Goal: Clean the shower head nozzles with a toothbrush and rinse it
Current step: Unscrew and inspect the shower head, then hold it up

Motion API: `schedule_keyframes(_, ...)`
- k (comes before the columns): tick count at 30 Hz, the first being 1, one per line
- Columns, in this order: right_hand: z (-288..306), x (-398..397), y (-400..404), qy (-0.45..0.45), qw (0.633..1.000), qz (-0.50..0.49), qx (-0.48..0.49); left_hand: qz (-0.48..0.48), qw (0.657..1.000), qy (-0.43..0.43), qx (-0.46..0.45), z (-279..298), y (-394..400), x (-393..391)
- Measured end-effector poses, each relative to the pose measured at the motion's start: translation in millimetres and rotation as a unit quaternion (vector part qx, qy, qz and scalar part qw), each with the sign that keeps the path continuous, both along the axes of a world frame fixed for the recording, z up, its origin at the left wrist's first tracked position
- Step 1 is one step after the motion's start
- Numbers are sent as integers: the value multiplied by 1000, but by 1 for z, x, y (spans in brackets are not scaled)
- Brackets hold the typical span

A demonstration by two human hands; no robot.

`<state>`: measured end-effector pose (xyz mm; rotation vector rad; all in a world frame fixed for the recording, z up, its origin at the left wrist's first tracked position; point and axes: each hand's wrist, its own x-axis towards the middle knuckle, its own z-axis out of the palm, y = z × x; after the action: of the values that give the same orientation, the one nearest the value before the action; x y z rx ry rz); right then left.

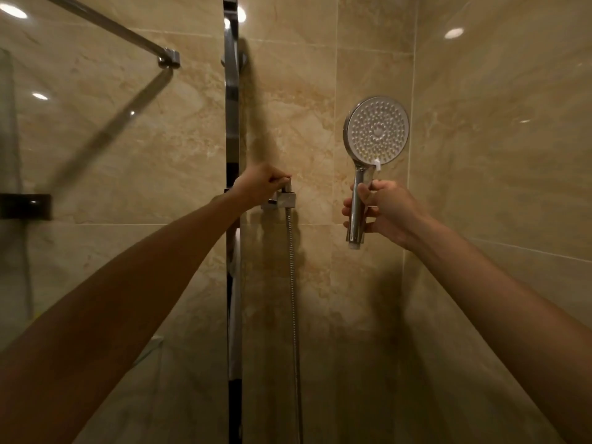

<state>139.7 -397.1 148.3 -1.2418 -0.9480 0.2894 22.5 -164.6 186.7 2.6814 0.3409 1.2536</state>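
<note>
Two bare hands were raised. The right hand (382, 213) gripped the round chrome shower head (375, 133) by its handle, upright, right of the square chrome wall valve (283, 200), whose lever the left hand (261, 184) pinched.

I see a beige marble-tiled wall (480, 155) carrying a vertical chrome rail (232, 123), a square chrome valve block (283, 200) with a metal hose (293, 299) hanging below it.
</note>
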Motion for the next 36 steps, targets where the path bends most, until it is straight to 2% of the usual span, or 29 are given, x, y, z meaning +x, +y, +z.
schedule_keyframes(9,0,-5,1,-9,1000,9,-4,28,998,-59,-11,-13,-5,7)
schedule_keyframes(16,3,-9,-5,-9,1000,10,2,-4,995,-92,-27,-21,-10,10)
schedule_keyframes(22,-2,-12,-7,2,1000,6,-6,33,994,-88,57,-27,-9,7)
schedule_keyframes(25,-3,-16,-7,-3,1000,8,-7,87,986,-31,141,-29,-7,1)
schedule_keyframes(30,-5,-26,-6,-8,1000,16,-12,80,976,108,172,-37,3,-10)
schedule_keyframes(33,-8,-31,-4,-10,1000,22,-11,3,995,8,98,-54,1,-23)
schedule_keyframes(36,-14,-36,1,1,1000,29,-1,-13,991,-64,120,-67,0,-47)
